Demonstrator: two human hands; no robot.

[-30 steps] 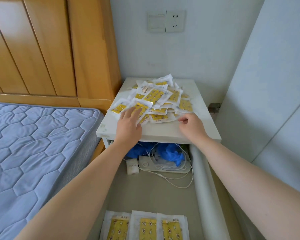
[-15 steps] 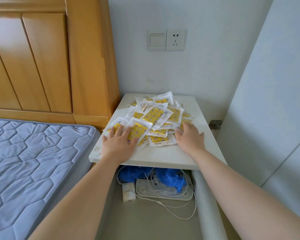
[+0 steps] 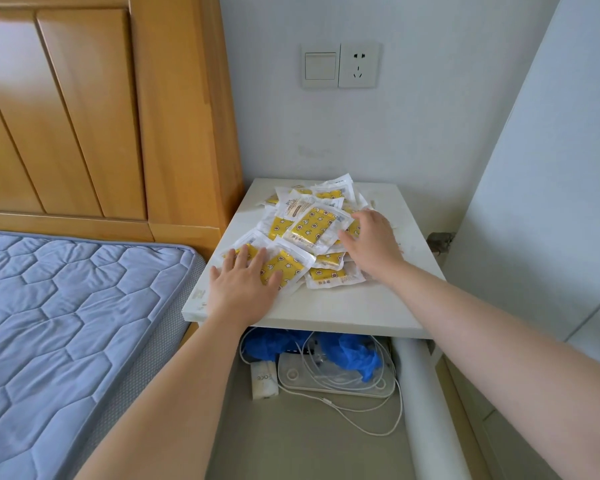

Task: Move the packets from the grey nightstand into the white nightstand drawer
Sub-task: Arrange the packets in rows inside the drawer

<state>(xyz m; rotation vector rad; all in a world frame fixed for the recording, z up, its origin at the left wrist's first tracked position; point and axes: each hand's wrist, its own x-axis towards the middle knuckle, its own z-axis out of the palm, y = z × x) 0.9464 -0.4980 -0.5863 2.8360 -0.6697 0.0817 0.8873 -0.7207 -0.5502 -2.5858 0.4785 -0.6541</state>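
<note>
Pile of yellow-and-white packets (image 3: pixel 310 230) sits on top of the nightstand (image 3: pixel 343 306) next to the bed (image 3: pixel 66 323). Left hand (image 3: pixel 243 285) lies flat on the near-left packets, fingers spread, gripping nothing. Right hand (image 3: pixel 371 244) rests open-fingered against the pile's right side. The drawer (image 3: pixel 309 452) below is pulled open.

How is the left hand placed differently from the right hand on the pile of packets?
The left hand lies flat, fingers spread, on the pile's near-left packets; the right hand reaches further back, onto the pile's right side. The left hand sits by the nightstand's front edge; the right sits mid-top. Both are palm-down, gripping nothing.
</note>
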